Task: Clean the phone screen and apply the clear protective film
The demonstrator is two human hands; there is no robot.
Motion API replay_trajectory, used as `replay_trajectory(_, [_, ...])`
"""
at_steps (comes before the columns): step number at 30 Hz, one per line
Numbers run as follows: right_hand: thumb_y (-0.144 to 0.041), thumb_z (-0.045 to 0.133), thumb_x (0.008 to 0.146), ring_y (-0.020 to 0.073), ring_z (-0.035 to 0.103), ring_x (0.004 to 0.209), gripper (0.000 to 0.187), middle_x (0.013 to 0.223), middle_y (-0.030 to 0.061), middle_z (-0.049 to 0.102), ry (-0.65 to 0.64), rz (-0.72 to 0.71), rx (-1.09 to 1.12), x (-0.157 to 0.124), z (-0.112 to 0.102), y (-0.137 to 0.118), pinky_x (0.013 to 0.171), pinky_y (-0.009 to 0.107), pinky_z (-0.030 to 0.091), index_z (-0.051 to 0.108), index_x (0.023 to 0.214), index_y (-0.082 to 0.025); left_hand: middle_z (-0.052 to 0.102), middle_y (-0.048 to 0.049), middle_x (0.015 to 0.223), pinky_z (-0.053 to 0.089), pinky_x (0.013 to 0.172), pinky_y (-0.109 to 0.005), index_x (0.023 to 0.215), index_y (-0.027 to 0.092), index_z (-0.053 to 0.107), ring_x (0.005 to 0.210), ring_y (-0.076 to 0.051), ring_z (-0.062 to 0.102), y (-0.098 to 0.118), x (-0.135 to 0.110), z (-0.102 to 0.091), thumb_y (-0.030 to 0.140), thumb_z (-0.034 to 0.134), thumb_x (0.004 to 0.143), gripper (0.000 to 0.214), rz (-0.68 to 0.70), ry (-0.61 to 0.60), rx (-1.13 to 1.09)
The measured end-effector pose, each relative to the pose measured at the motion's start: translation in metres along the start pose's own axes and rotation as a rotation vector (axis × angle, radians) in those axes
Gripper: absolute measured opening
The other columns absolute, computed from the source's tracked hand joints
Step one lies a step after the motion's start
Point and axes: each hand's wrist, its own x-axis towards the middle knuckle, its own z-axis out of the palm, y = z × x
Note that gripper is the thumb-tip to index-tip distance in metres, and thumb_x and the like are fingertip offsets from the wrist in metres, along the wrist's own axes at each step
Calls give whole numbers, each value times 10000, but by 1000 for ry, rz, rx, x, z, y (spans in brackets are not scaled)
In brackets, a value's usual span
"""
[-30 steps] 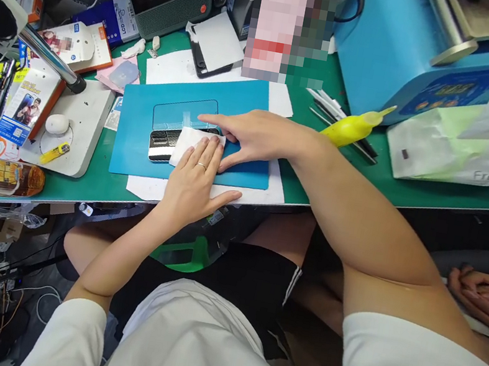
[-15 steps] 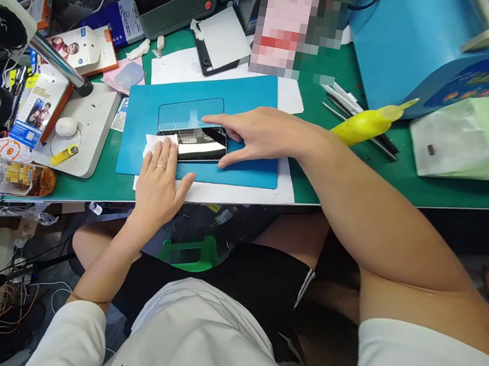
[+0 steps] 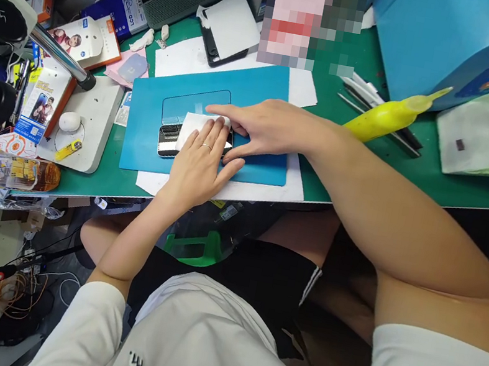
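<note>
A phone (image 3: pixel 167 148) lies face up on a blue mat (image 3: pixel 141 127), its dark glass reflecting light. My left hand (image 3: pixel 201 159) presses a folded white wipe (image 3: pixel 191 126) onto the screen with its fingers flat and close together. At the phone's right end is my right hand (image 3: pixel 268 129), steadying it: the thumb is at the near corner and the index finger stretches along the far edge. Just behind the phone lies a clear, dark-edged screen protector (image 3: pixel 178 99), partly hidden by the phone and right hand.
A dark phone under white paper (image 3: pixel 232 26) lies behind the mat. To the right are a yellow squeeze bottle (image 3: pixel 383 120), thin tools and a blue machine (image 3: pixel 407 35). On the left stand a microscope base (image 3: pixel 94 150), boxes and a drink bottle (image 3: pixel 19 173).
My left hand has slid the wipe rightward, from the phone's left end to the middle and right of its screen. My right hand stays at the phone's right end.
</note>
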Motion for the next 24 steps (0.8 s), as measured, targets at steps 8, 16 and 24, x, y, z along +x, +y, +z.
replay_trajectory(8, [-887, 659, 915, 284, 662, 816, 1101, 999, 89, 802, -7, 52, 4, 0, -3, -5, 710, 356, 336, 423, 1772, -236, 242, -239, 1913, 209, 1471, -567, 1807, 48, 316, 1816, -362, 201, -29, -43, 1, 646, 268, 1205, 850, -100, 54, -14])
replay_trajectory(16, [-878, 714, 889, 317, 702, 861, 1116, 1015, 89, 828, 6, 47, -25, 1, -7, -7, 722, 363, 366, 427, 1779, -268, 271, -215, 1909, 237, 1466, -597, 1827, 105, 300, 1810, -346, 230, -61, -72, -9, 616, 262, 1217, 797, -175, 110, -51])
replay_trajectory(24, [-838, 733, 898, 316, 699, 855, 1089, 1056, 107, 832, -46, 71, 6, -1, -16, -14, 706, 362, 382, 444, 1780, -268, 351, -242, 1870, 302, 1447, -618, 1802, 80, 358, 1774, -365, 334, -40, -93, -8, 569, 245, 1225, 765, -207, 130, 8])
